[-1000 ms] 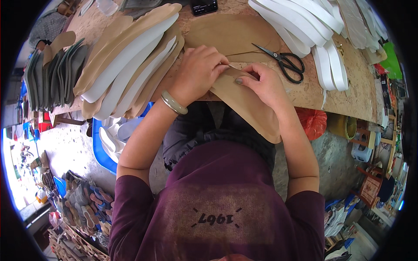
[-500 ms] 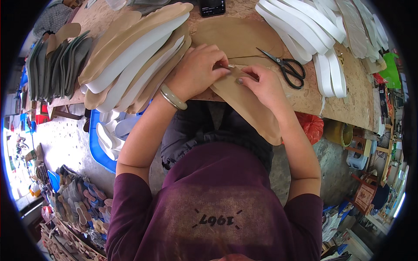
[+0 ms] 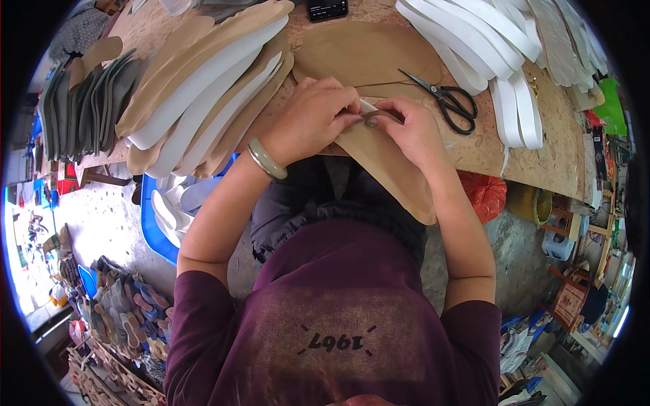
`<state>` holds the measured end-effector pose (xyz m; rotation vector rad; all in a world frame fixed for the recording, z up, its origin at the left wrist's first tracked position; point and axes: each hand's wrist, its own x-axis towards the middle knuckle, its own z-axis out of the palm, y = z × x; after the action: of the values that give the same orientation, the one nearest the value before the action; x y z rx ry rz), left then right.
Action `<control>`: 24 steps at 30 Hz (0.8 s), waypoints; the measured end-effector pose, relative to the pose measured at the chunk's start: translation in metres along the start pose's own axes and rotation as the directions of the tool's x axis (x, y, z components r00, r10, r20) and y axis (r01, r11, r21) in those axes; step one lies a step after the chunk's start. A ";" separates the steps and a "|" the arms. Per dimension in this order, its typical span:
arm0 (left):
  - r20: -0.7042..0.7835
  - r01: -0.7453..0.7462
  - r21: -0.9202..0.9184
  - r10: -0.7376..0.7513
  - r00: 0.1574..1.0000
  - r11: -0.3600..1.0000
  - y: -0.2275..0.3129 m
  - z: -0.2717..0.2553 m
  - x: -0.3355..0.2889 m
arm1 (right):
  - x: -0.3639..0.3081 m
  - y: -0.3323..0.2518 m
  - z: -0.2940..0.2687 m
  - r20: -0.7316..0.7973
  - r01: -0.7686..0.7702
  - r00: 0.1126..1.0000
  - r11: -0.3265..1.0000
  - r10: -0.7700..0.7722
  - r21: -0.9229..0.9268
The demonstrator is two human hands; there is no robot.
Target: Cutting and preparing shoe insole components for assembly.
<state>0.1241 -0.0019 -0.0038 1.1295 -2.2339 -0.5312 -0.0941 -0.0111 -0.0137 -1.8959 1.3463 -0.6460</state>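
Observation:
A long tan insole (image 3: 389,169) slants over the table's near edge, its near end hanging above my lap. My left hand (image 3: 311,115), with a pale bangle on the wrist, is closed in a pinch at the insole's far end. My right hand (image 3: 406,128) is closed beside it, thumb and forefinger pinching the same end. A bit of white shows between the fingertips; anything smaller there is hidden. Just beyond lie a tan rounded sheet (image 3: 365,51) with dark thread across its near edge, and black-handled scissors (image 3: 455,108) with slightly parted blades.
Left on the table (image 3: 535,166) stand a pile of tan and white insoles (image 3: 203,95) and grey soles (image 3: 84,111). White strips (image 3: 467,40) lie at the right, a phone (image 3: 326,9) at the back. Below are a blue tub (image 3: 152,223) and a red bag (image 3: 484,196).
My fingertips have come closer together at the insole's far end, the right hand shifting slightly left. A white bit shows more clearly between them. The view has shifted slightly.

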 end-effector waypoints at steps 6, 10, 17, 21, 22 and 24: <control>-0.024 0.089 0.073 -0.088 0.996 0.993 0.013 0.011 0.012 | 0.001 0.002 -0.002 -0.001 0.025 1.000 0.999 -0.025 -0.041; -0.021 0.124 0.150 -0.123 0.992 0.981 0.018 0.013 0.010 | -0.001 -0.001 -0.008 0.076 0.048 0.996 0.999 -0.047 -0.007; -0.149 0.081 0.255 -0.044 0.988 0.963 0.022 0.021 0.006 | -0.002 0.001 -0.008 0.108 -0.020 0.994 1.000 0.017 0.021; -0.205 0.036 0.267 0.020 0.979 0.963 0.017 0.028 0.003 | -0.003 0.002 -0.008 0.087 -0.021 0.996 0.999 0.019 0.025; -0.203 0.035 0.266 0.020 0.979 0.963 0.016 0.030 0.001 | -0.004 0.001 -0.009 0.086 -0.047 0.995 0.998 0.044 0.032; -0.278 0.057 0.227 0.009 0.960 0.972 0.016 0.033 -0.002 | -0.004 0.001 -0.009 0.087 -0.075 0.994 0.996 0.071 0.040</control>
<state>0.0941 0.0123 -0.0199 1.2639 -2.0746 -0.1087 -0.1025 -0.0095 -0.0091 -1.8104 1.3303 -0.5471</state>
